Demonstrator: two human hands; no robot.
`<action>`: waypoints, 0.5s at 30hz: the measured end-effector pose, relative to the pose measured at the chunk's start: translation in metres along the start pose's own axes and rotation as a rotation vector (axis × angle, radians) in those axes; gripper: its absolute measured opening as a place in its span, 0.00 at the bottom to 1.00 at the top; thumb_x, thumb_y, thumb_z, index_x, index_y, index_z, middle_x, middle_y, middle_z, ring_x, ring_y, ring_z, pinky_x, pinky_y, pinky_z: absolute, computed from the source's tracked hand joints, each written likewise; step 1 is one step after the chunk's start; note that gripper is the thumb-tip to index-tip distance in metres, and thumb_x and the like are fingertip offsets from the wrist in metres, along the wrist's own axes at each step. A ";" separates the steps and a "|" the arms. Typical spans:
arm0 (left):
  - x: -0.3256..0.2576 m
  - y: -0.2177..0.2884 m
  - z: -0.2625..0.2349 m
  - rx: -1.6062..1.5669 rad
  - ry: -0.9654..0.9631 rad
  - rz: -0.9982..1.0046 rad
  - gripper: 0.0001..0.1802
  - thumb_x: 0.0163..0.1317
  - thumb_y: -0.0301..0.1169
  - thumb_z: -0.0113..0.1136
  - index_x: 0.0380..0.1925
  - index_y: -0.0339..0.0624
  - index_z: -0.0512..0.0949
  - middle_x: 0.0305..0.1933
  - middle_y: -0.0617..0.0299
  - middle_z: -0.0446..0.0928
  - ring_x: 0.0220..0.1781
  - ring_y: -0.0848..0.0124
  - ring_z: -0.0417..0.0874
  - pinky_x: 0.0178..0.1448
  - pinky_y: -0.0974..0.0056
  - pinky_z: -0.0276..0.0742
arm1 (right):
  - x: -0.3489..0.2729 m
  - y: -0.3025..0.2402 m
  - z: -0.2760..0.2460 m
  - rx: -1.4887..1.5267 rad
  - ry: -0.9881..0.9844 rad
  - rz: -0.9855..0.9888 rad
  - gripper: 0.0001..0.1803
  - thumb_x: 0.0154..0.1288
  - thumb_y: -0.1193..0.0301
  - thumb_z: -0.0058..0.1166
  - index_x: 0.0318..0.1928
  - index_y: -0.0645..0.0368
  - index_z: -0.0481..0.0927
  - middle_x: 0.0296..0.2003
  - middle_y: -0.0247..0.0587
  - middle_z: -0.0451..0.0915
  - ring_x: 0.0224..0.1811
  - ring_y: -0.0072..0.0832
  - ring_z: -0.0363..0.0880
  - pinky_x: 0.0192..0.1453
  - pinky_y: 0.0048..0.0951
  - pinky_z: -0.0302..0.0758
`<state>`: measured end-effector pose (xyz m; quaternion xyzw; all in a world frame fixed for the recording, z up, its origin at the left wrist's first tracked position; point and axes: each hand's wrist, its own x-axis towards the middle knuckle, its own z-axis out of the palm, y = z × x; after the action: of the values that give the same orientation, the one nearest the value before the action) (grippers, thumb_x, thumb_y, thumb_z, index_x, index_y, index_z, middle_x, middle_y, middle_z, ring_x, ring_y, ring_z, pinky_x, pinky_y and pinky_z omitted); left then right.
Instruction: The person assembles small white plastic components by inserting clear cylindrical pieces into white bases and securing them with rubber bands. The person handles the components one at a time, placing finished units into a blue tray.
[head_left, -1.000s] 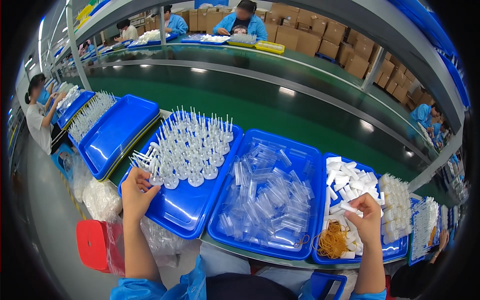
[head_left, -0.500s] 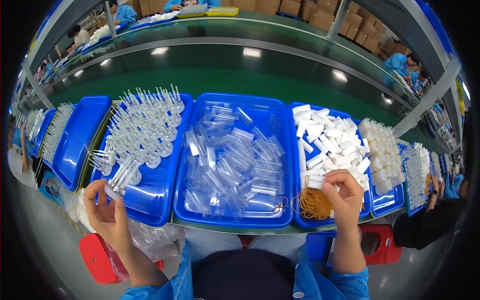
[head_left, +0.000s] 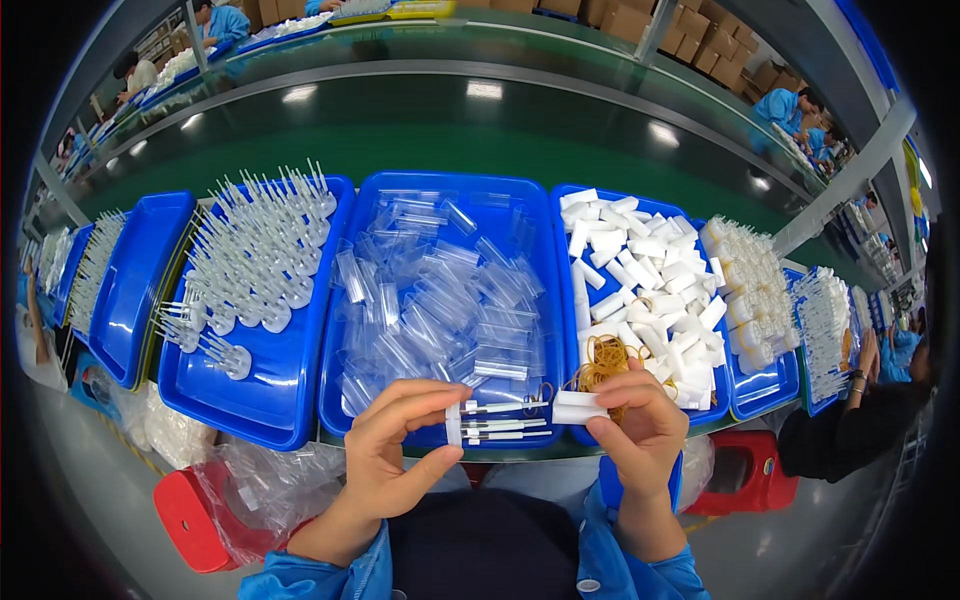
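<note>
Left hand (head_left: 395, 455) pinches pronged piece (head_left: 500, 426) by disc base (head_left: 454, 424), over near edge of middle tray (head_left: 460, 181); right hand (head_left: 645, 425) grips white piece (head_left: 578, 406), right of prongs (head_left: 520, 436). Likely light; prongs may bend, base preferable.

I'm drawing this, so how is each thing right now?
Left hand, pinching the held pronged piece.
Right hand, pinching the held white piece.
Held pronged piece, sideways, prongs pointing right.
Held white piece, by the prong tips.
Other pronged pieces, mostly prongs up.
Clear pieces, loosely piled.
Other white pieces, loosely piled.
Rubber bands, tangled heap.
Left red stool, partly under clear plastic.
</note>
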<state>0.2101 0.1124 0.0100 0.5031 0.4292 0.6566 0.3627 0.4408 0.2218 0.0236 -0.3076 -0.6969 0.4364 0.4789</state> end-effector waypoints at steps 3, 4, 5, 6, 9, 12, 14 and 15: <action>-0.001 -0.002 0.000 0.039 -0.003 0.013 0.24 0.57 0.17 0.66 0.55 0.28 0.76 0.57 0.44 0.74 0.61 0.57 0.79 0.60 0.58 0.81 | 0.000 0.000 0.001 -0.016 -0.014 -0.005 0.11 0.49 0.78 0.69 0.36 0.59 0.83 0.38 0.40 0.84 0.44 0.30 0.82 0.74 0.51 0.49; -0.002 -0.003 0.001 0.048 0.000 0.014 0.23 0.57 0.17 0.66 0.55 0.28 0.76 0.57 0.44 0.74 0.61 0.57 0.79 0.60 0.59 0.82 | 0.000 0.000 0.000 -0.022 -0.029 -0.016 0.11 0.49 0.78 0.69 0.36 0.59 0.84 0.38 0.40 0.84 0.44 0.29 0.82 0.74 0.52 0.49; -0.002 -0.004 0.001 0.056 0.004 0.016 0.23 0.57 0.17 0.66 0.54 0.28 0.76 0.57 0.44 0.73 0.60 0.57 0.79 0.60 0.59 0.82 | 0.001 0.000 0.001 -0.029 -0.045 -0.027 0.11 0.49 0.77 0.69 0.36 0.58 0.84 0.38 0.39 0.85 0.44 0.29 0.82 0.74 0.52 0.49; -0.002 -0.005 0.001 0.044 0.008 0.013 0.23 0.57 0.17 0.66 0.54 0.28 0.76 0.57 0.44 0.73 0.61 0.56 0.79 0.59 0.59 0.83 | 0.000 0.000 0.001 -0.034 -0.052 -0.029 0.11 0.49 0.77 0.69 0.36 0.58 0.84 0.38 0.39 0.85 0.44 0.29 0.82 0.74 0.52 0.49; -0.003 -0.006 0.001 0.021 0.019 0.006 0.23 0.57 0.16 0.66 0.55 0.28 0.76 0.58 0.44 0.73 0.61 0.56 0.79 0.59 0.59 0.83 | 0.000 0.000 0.003 -0.056 -0.067 -0.029 0.11 0.49 0.76 0.70 0.35 0.58 0.84 0.37 0.38 0.85 0.44 0.28 0.82 0.74 0.51 0.49; -0.004 -0.007 0.000 0.029 0.019 0.009 0.24 0.57 0.16 0.66 0.55 0.29 0.76 0.58 0.44 0.73 0.60 0.56 0.79 0.59 0.58 0.83 | 0.001 0.001 0.005 -0.086 -0.066 -0.022 0.10 0.49 0.76 0.70 0.34 0.58 0.84 0.37 0.38 0.85 0.43 0.28 0.82 0.74 0.51 0.49; -0.004 -0.007 0.000 0.037 0.015 0.015 0.24 0.57 0.16 0.66 0.55 0.29 0.76 0.58 0.45 0.73 0.60 0.55 0.79 0.59 0.58 0.84 | 0.002 0.000 0.005 -0.103 -0.070 -0.022 0.10 0.49 0.76 0.70 0.34 0.58 0.84 0.36 0.37 0.85 0.43 0.28 0.82 0.74 0.50 0.49; -0.004 -0.007 -0.001 0.040 0.017 0.013 0.24 0.56 0.16 0.66 0.55 0.29 0.76 0.58 0.45 0.73 0.60 0.56 0.79 0.58 0.58 0.84 | 0.001 0.000 0.005 -0.105 -0.074 -0.021 0.10 0.49 0.76 0.70 0.34 0.58 0.84 0.36 0.37 0.85 0.43 0.28 0.82 0.74 0.50 0.49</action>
<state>0.2107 0.1107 0.0019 0.5074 0.4421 0.6545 0.3445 0.4353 0.2215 0.0231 -0.3086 -0.7391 0.4051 0.4408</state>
